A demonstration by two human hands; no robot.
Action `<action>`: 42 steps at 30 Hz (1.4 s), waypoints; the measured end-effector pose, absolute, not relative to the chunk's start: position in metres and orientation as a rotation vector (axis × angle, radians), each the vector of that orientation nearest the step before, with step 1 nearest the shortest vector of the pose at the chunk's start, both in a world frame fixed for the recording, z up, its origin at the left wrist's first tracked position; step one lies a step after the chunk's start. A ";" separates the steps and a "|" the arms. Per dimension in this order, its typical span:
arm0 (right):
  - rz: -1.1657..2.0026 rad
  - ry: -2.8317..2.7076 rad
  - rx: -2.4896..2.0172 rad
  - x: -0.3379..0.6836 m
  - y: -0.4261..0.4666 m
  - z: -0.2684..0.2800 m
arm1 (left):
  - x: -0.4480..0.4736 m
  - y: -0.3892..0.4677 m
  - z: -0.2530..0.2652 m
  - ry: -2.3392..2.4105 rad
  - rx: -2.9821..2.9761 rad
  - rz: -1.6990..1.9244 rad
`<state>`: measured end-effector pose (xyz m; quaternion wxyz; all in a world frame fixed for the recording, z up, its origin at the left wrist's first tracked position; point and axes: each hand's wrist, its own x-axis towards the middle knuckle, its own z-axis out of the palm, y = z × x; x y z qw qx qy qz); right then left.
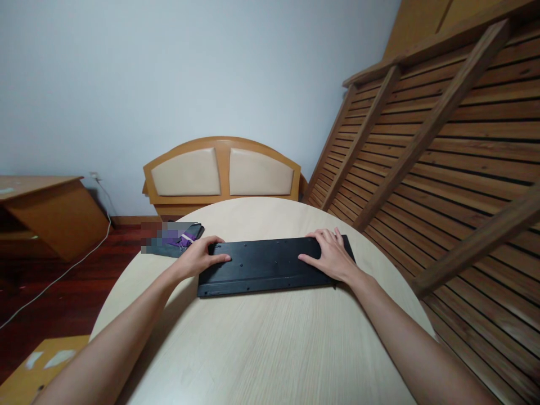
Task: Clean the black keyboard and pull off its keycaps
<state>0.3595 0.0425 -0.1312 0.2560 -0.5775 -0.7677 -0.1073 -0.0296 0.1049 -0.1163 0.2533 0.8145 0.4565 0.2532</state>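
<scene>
A long black keyboard lies across the round table with its flat underside facing up; small screw holes dot the surface and a ridge runs along the near side. My left hand grips its left end, thumb on top and fingers over the far edge, their tips hidden. Toward the right end, my right hand holds it in a similar way, the thumb pressed on the panel and the fingers bent at the far edge. Whether the keyboard is lifted slightly off the tabletop I cannot tell.
The pale round table carries a dark pouch with purple on it, partly blurred, left of the keyboard. Behind stands a headboard. A slatted wooden frame leans at the right. A desk and white cable are leftward.
</scene>
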 end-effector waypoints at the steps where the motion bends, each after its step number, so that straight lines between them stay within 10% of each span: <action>1: -0.289 -2.085 -1.558 0.361 0.045 -0.127 | -0.029 0.104 -0.114 1.246 2.245 0.727; 13: -0.382 -2.053 -1.522 0.366 0.052 -0.090 | -0.020 0.095 -0.108 1.239 2.648 1.081; 42: 0.136 -2.446 -1.293 0.375 0.028 -0.138 | 0.003 0.073 -0.132 0.734 2.777 0.473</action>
